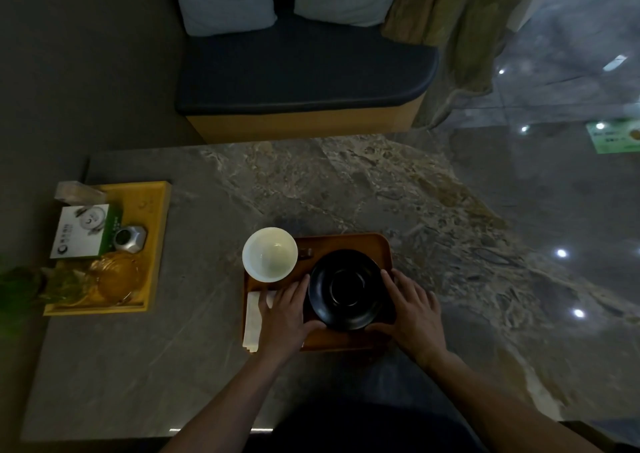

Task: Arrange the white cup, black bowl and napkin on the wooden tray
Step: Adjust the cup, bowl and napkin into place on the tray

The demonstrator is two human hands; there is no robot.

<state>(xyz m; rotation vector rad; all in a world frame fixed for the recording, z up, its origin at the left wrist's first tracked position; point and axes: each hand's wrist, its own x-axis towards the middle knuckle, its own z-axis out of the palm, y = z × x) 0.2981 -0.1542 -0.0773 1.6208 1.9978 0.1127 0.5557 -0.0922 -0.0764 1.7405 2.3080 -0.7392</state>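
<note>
Head view: bowl (348, 289) centred on tray (346, 343), my left hand (285, 314) and right hand (414, 312) spread against its sides. Cup (269, 254) overlaps tray's far-left corner. Napkin (254, 317) along left edge, likely needs straightening.

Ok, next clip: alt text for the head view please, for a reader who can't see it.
Two bare hands, left hand and right hand, cup the sides of a black bowl on a wooden tray on a marble table. A white cup sits at the tray's far left corner and a folded napkin lies along its left edge.
</note>
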